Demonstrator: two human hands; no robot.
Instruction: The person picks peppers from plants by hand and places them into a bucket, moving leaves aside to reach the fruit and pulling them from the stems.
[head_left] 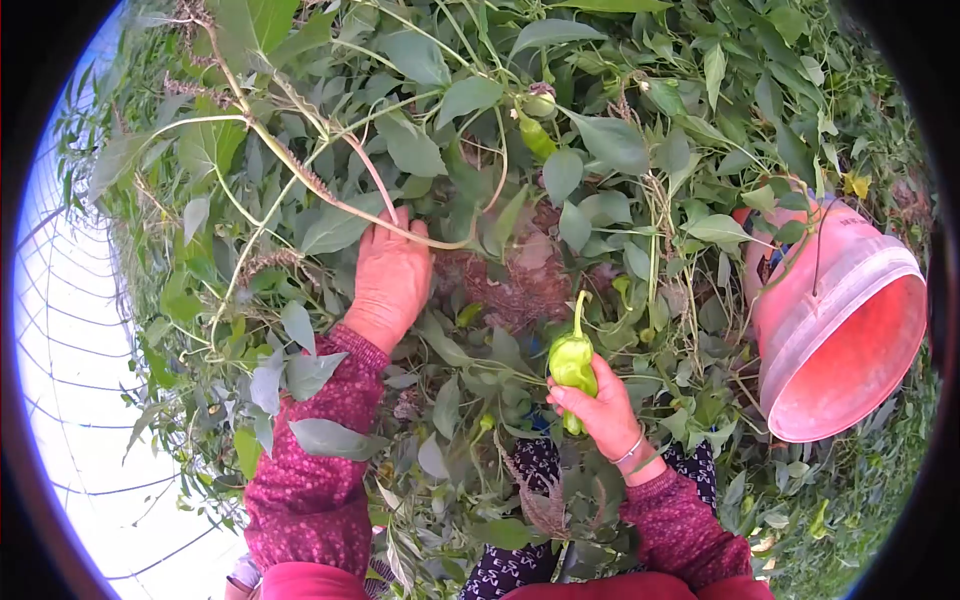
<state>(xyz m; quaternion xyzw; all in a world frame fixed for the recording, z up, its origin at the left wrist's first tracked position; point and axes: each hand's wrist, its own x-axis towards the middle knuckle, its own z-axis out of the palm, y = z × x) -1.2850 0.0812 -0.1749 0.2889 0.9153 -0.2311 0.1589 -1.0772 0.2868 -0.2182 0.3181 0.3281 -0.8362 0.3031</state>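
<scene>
A light green pepper (pixel 572 362) with its stem pointing up is in my right hand (pixel 602 408), the thumb and fingers closed around its lower part. My left hand (pixel 391 280) reaches into the plants at a curved reddish stem (pixel 335 202); its fingertips are partly hidden behind that stem and the leaves, so what they touch does not show. Another green pepper (pixel 537 137) hangs among the leaves above, beside a small round purplish fruit (pixel 540 102).
A pink bucket (pixel 785 300) lies tilted at the right, its mouth toward the lower right. Dense leafy plants surround both hands. Dry soil (pixel 525 285) shows between them. Wire mesh (pixel 80 400) stands at the left edge. Patterned trouser legs (pixel 515 570) are below.
</scene>
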